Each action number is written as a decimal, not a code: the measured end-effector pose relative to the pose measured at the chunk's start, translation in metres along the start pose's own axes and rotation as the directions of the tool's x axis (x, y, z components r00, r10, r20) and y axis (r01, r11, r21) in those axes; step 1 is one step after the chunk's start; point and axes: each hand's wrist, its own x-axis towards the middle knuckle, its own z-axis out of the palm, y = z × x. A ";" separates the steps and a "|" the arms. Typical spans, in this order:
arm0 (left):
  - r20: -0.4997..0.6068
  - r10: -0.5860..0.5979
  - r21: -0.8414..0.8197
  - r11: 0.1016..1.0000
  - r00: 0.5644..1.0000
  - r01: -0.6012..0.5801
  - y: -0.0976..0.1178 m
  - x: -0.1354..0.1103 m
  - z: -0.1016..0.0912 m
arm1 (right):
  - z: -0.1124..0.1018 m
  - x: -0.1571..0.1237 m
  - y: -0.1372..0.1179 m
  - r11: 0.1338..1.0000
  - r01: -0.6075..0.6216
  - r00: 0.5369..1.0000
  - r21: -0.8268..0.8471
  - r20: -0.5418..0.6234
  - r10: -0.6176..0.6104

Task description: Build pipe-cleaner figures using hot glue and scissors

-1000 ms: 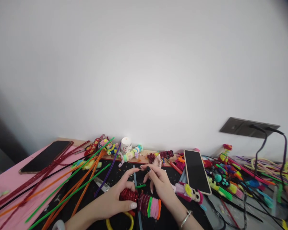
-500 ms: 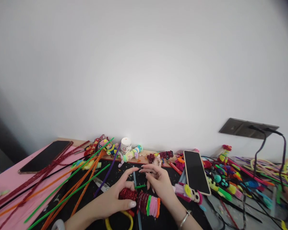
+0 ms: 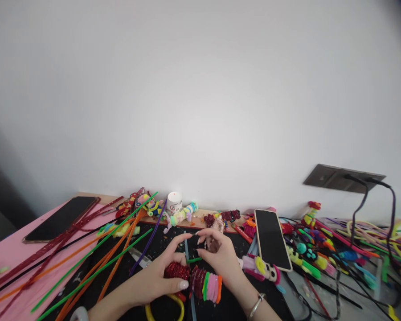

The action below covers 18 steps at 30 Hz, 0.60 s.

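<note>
My left hand [image 3: 153,274] curls round a dark red tinsel pipe-cleaner coil [image 3: 177,270], thumb below it and index finger stretched toward my other hand. To its right lies a second coil stack [image 3: 209,283], banded dark red, green, pink and orange. My right hand [image 3: 222,256] is bent above this stack, thumb and fingertips drawn close together. Whatever they pinch is too small to make out. Just beside that thumb is a short green pipe-cleaner piece [image 3: 194,260]. A pale glue stick [image 3: 192,296] runs between the coils, and yellow-handled scissors [image 3: 180,307] lie under my left hand.
Long orange, green and red pipe cleaners [image 3: 120,263] spread across the left side over a pink sheet [image 3: 6,249]. Two phones, one dark [image 3: 62,218] and one pale-rimmed [image 3: 272,238], flank the work. Pipe-cleaner figures, a white cup [image 3: 174,204] and cables [image 3: 354,214] stand near the wall.
My right thumb has shifted slightly up and left, closer to the fingertips and the green piece. My left hand keeps its hold on the red coil.
</note>
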 end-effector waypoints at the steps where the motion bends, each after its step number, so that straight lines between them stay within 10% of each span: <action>1: 0.002 0.001 0.000 1.000 1.000 -0.001 0.000 0.000 0.000 | 0.000 0.000 -0.001 1.000 0.013 1.000 -0.014 -0.006 -0.013; 18: -0.006 -0.002 0.034 0.999 1.000 0.003 -0.002 0.000 -0.001 | 0.003 -0.001 0.001 0.969 -0.101 0.995 0.226 0.045 0.093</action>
